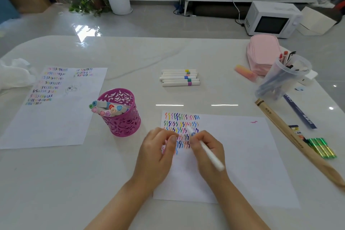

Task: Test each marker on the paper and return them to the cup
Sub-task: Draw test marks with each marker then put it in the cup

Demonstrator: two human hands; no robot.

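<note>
Marker [209, 153], white barrel with a blue band: pinched by the right grip [207, 147], fingers and thumb curled round the barrel close to the banded end. That end juts past the fingertips over the coloured squiggles on the paper [233, 155]. The long tail slants back over the hand toward the paper's near edge.

Left grip [156, 147]: fingers curled, thumb by the forefinger, on the paper's left edge just beside the marker's banded end. Cannot tell whether it pinches anything.

Cup [123, 123], pink cut-out pattern: upright on the bench [130, 58], left of the paper, with several markers leaning in it.

Loose markers [180, 78], short row: beyond the paper's far edge.

Second sheet [56, 114] with squiggles: left of the paper, past the cup.

Clear jar of pens [283, 78] and pink pouch [261, 52]: beyond the paper's far right corner.
</note>
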